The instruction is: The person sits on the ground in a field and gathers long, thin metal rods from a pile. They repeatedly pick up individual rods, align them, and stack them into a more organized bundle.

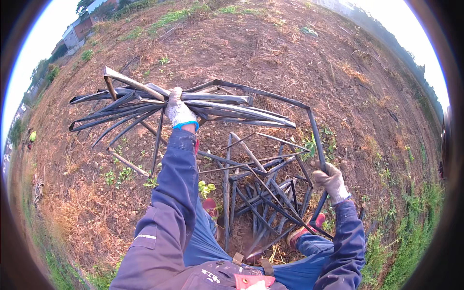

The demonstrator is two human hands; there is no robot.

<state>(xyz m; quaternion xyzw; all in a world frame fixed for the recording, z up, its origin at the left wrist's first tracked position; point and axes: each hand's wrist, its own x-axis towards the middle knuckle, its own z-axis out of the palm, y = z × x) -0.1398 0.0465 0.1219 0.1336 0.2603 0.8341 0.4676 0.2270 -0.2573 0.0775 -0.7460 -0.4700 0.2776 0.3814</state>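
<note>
My left hand [180, 110], in a pale knitted work glove with a blue cuff, is closed around the middle of a folded bundle of flat black drip irrigation tape [221, 98]. Stiff loops stick out from both sides of the fist. On the right, my right hand [331, 183], also gloved, grips a single black strip [316, 134]. This strip runs up and bends back toward the bundle, and it continues below the hand. A tangled heap of the same tape [268, 192] lies on the soil between my feet, dusty and criss-crossed.
Red shoes [297, 235] flank the heap, close to the strips. Bare clodded soil [261, 61] with dry grass stretches ahead. Green weeds [413, 232] grow at the right. Far left, a small figure in bright yellow-green [32, 136] is in the field, with buildings [76, 32] behind.
</note>
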